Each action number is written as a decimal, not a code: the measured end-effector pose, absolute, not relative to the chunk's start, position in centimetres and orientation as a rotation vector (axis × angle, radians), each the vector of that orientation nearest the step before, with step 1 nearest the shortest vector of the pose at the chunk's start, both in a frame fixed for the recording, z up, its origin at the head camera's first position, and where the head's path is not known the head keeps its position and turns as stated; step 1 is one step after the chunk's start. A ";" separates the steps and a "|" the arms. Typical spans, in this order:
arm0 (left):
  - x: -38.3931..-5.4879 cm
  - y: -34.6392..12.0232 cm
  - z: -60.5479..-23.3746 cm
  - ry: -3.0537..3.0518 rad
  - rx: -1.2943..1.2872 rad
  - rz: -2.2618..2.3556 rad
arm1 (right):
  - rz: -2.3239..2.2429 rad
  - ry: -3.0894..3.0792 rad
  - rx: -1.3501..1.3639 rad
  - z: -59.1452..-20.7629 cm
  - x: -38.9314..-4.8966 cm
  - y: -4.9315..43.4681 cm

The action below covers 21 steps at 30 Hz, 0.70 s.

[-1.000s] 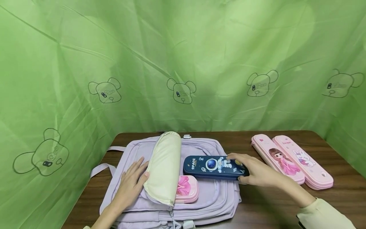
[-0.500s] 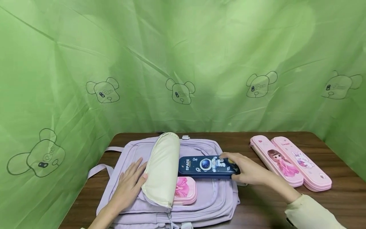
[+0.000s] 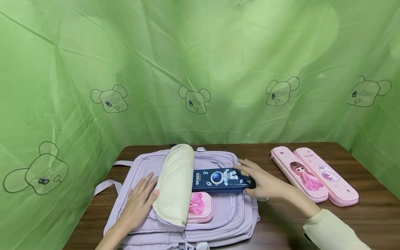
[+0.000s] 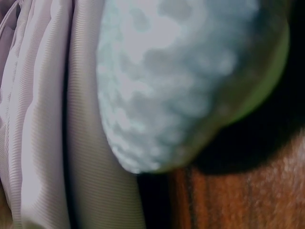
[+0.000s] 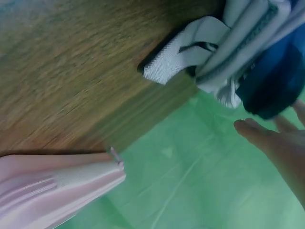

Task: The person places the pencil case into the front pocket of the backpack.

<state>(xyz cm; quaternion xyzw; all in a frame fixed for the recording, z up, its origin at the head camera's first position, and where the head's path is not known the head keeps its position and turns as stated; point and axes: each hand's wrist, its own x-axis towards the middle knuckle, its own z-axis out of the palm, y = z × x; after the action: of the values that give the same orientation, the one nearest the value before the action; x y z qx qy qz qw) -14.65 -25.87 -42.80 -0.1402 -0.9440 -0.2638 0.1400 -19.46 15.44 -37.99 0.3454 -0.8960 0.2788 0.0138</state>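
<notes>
A navy pencil case [image 3: 218,180] with an astronaut and the word SPACE lies across a lilac backpack [image 3: 225,215], its left end under the backpack's raised cream-lined flap [image 3: 175,184]. At its right end is my right hand [image 3: 262,180], thumb in front and fingers loosely spread over the top edge. The right wrist view shows the thumb extended beside the dark end of the case [image 5: 274,83]. My left hand [image 3: 137,201] rests on the flap's outer side with straight fingers. In front of the navy case, a pink pencil case [image 3: 201,207] is partly covered by the flap.
Two more pink pencil cases, one with a doll [image 3: 300,173] and one with a rabbit [image 3: 326,177], lie side by side on the brown wooden table [image 3: 281,225]. Backpack straps [image 3: 107,185] stick out to the left. Green fabric [image 3: 200,62] hangs behind and at the sides.
The navy pencil case has slid left, further under the flap, with my right hand following. The right hand's fingers have loosened and spread at its end. My left hand stays on the flap.
</notes>
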 end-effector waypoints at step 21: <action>-14.7 -26.0 -42.8 -2.730 -0.399 -0.797 | 0.825 -2.792 1.012 -38.3 -19.8 16.6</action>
<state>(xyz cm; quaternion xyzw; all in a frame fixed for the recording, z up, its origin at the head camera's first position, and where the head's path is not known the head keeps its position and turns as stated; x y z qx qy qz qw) -14.73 -25.97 -42.83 -0.1376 -0.9420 -0.2749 0.1346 -19.79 16.62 -38.27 0.3284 -0.9054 0.2675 0.0298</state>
